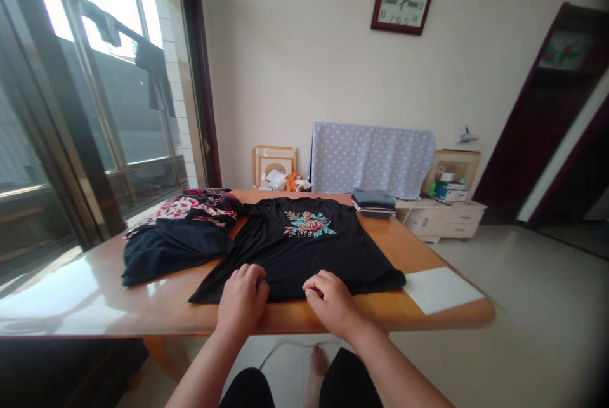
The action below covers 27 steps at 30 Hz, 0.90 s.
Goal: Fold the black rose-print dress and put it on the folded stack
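Note:
A black T-shirt point(285, 268) with a red and turquoise flower print point(310, 224) lies spread flat on the table, its wide edge toward me. At that near edge, my left hand point(243, 297) is closed, fingers curled down against the black cloth. My right hand point(330, 303) is also closed over the same edge, a little way to the right, its fingertips tucked in. Whether either hand pinches the cloth is hidden by the curled fingers. Left of the T-shirt lies a dark garment point(171, 252), with a red, white and black patterned garment point(197, 210) behind it.
A folded clothes stack point(373, 204) stands at the wooden table's point(95, 306) far right. Near its right corner lies a white sheet point(442, 289). Behind are a dotted blue cloth point(371, 157), a picture frame point(257, 157) and a low white cabinet point(447, 221).

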Available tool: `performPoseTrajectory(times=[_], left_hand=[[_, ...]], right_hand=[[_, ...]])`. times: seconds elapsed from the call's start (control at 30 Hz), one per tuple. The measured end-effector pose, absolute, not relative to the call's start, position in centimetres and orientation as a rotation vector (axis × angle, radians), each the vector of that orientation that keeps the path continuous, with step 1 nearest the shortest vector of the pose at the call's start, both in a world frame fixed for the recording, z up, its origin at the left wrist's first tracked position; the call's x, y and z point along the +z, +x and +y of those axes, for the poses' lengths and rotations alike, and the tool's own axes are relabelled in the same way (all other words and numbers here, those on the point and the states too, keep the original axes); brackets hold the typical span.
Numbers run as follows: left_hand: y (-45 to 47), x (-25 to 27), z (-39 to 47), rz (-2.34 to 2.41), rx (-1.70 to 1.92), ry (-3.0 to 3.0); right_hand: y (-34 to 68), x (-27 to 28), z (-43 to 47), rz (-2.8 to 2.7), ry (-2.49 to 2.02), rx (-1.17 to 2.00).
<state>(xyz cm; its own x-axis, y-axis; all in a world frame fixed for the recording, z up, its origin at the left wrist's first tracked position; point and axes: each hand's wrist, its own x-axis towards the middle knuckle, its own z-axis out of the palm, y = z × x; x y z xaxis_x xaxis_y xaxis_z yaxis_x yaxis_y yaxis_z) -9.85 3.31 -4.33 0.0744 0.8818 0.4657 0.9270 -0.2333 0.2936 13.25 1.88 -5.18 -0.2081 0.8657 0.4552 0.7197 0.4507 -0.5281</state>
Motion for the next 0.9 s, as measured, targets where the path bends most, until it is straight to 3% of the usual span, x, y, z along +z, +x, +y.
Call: performPoseTrajectory(times=[0.2,0.47,0.9], left_hand=[[-5.8,-4.9,4.3,-1.697,-0.877,-2.561],[-5.6,-6.1,5.4,-1.761,-0.879,-2.605],[-5.5,-6.0,5.5,-1.766,-0.832,-2.586]], right_hand=[[20.2,-5.1,3.5,-1.743,-1.396,0.154],[32.0,-5.9,5.7,-1.555,-1.858,-0.043],[34.3,-7.2,2.8,-1.641,-2.048,-0.085]])
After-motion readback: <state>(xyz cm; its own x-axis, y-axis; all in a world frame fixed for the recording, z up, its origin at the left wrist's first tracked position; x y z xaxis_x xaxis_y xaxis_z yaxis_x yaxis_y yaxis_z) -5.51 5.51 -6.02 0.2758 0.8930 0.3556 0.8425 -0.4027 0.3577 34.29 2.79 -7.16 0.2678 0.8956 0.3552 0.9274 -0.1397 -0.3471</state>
